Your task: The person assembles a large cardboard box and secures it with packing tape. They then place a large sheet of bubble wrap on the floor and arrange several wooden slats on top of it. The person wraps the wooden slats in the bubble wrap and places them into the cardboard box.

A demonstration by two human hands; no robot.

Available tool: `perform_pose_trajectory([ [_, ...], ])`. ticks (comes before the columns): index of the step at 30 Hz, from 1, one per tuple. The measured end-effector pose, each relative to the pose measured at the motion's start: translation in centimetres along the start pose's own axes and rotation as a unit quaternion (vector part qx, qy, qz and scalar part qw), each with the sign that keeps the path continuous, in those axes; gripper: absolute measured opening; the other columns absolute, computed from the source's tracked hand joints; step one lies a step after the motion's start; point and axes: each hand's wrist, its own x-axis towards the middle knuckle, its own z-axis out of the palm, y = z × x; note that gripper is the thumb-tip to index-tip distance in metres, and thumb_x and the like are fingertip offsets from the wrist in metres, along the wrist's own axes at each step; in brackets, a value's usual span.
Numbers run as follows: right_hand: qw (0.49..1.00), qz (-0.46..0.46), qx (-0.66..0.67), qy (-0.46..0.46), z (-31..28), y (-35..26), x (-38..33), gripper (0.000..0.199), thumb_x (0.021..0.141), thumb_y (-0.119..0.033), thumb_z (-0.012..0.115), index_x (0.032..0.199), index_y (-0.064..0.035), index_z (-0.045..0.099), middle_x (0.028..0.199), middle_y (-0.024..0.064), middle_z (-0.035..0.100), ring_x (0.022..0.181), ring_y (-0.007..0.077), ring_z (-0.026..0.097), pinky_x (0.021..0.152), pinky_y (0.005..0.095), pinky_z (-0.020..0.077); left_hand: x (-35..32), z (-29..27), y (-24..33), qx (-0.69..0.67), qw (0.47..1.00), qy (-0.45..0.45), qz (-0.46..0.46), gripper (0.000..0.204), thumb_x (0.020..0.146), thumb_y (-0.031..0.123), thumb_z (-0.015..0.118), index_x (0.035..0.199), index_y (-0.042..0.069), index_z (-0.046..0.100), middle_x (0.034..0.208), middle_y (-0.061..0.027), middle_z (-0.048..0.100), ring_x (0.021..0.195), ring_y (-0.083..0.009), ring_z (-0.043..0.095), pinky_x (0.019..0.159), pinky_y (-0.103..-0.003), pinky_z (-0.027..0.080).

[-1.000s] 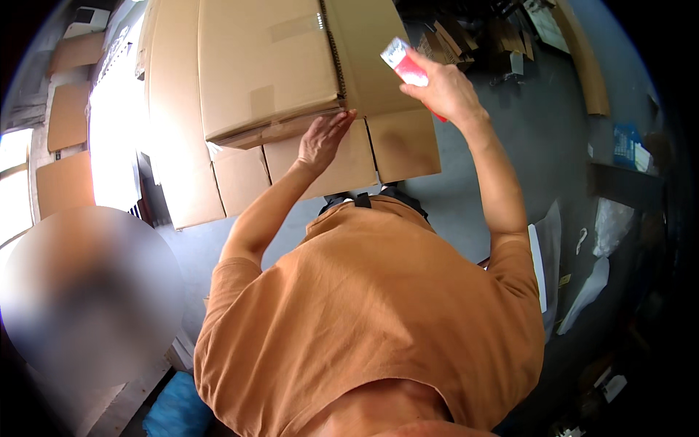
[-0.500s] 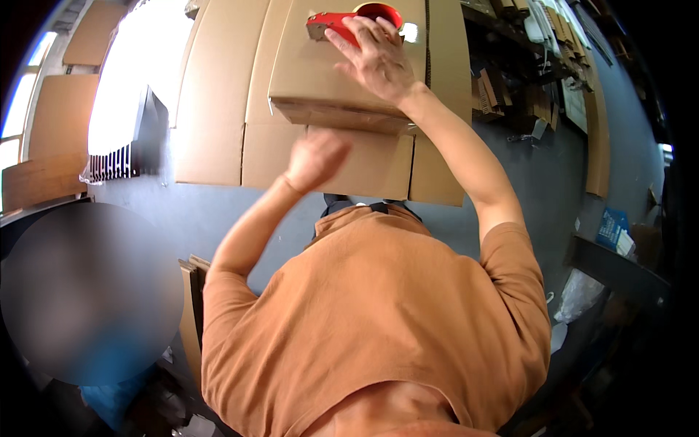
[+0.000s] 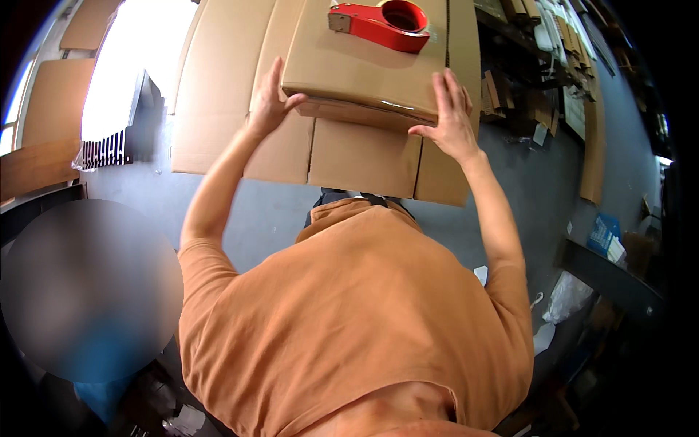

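A closed cardboard box (image 3: 349, 73) lies before me on flat cardboard, with shiny clear tape along its near edge. On its top rests a red tape dispenser (image 3: 389, 30), its metal cutter end to the left. My left hand (image 3: 272, 105) is at the box's near left corner, fingers spread and thumb toward the edge. At the near right corner is my right hand (image 3: 453, 116), also with fingers apart and thumb pointing inward. Both hands are at the box's sides without gripping it; whether the fingertips touch it I cannot tell.
Cardboard sheets (image 3: 349, 164) extend under the box toward me. A dark slotted panel (image 3: 142, 120) stands at the left. Shelving with cardboard pieces (image 3: 502, 91) is at the right. A clear plastic bag (image 3: 568, 297) lies at the lower right. A blurred person (image 3: 91, 291) is at the lower left.
My right hand has let go of the tape dispenser and come back to the box's right corner. My left hand has moved up and left to the left corner, its fingers opening.
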Motion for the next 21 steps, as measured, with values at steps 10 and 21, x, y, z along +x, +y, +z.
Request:
perform_pose_trajectory([
  [10,0.832,0.284,0.471,0.074,13.7,1.2,-7.1,0.095,0.076,-0.056,0.066,0.142,-0.0037,0.024,0.108,0.0135,0.061,0.096,0.0262,0.061,0.098,0.0469,0.0368,-2.0,15.8,4.1,-0.244,0.856,0.417,-0.182,0.072,0.095,0.057,0.026,0.140,0.002,0.016,0.140,-0.0168,0.021,0.127,-0.0272,0.027,0.104,-0.041,0.027],
  [21,0.964,0.065,0.245,-0.073,2.6,12.2,1.9,0.057,0.076,-0.002,0.060,0.129,0.0041,0.040,0.122,0.0252,0.051,0.110,0.0399,0.052,0.093,0.0422,0.0440,-7.3,13.8,0.1,-0.289,0.835,0.403,-0.239,0.074,0.096,0.056,0.023,0.147,0.004,0.006,0.154,-0.0127,0.006,0.142,-0.0222,0.004,0.115,-0.036,0.006],
])
